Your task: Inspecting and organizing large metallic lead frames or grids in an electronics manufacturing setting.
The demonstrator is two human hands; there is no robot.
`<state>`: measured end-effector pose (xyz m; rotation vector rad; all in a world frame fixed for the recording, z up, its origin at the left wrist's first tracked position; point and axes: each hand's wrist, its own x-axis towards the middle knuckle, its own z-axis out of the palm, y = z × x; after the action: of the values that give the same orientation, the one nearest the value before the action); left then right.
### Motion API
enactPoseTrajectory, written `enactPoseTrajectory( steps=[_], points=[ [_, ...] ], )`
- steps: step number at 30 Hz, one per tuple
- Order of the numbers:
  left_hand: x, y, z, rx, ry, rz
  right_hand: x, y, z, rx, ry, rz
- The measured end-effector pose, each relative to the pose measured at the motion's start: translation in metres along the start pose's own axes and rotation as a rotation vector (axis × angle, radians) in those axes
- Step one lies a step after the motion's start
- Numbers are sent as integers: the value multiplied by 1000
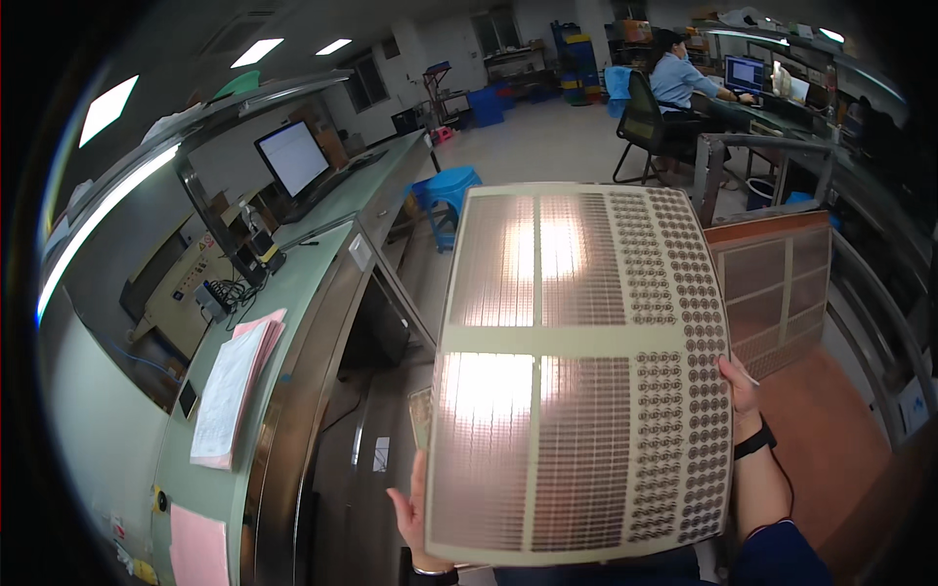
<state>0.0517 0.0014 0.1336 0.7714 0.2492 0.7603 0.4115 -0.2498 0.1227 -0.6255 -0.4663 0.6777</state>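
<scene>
A large printed circuit board panel (576, 340) stands tilted in front of me. It is pale cream with copper-toned grids and columns of small dark rings on its right side. My left hand (416, 516) supports its lower left edge, thumb sticking out beside it and fingers partly hidden behind. On the right edge, my right hand (743, 391) grips it, with most of its fingers out of sight behind the board. Bright lamp reflections wash out part of the grid. To the right, a similar panel (757, 283) leans in a metal-framed rack (708, 181).
A green-topped bench (322, 239) runs along the left, carrying a monitor (293, 158), papers (233, 396) and cables. A blue stool (452, 182) stands beyond it. A brown surface (821, 430) lies at right. Farther off, a seated person (679, 78) works at a computer.
</scene>
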Motion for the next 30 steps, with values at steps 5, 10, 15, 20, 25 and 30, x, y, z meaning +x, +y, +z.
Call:
enactPoseTrajectory(
  steps=[5,10,15,20,25,30],
  points=[
    [-8,-55,21,-490,-11,11,-1,29,32,117,26,-90],
    [-15,-99,31,-175,26,-19,-15,60,47,132,45,-107],
    [-12,-44,-1,45,298,109,-27,-2,-9,275,261,-277],
    [-25,-11,-59,366,479,198,-79,-55,-52,-351,428,-308],
    [-36,-7,-96,616,625,93,-105,-47,-55,-1052,350,77],
    [-58,-24,-170,1028,718,40,-104,-30,-62,-1408,354,137]
  ],
)
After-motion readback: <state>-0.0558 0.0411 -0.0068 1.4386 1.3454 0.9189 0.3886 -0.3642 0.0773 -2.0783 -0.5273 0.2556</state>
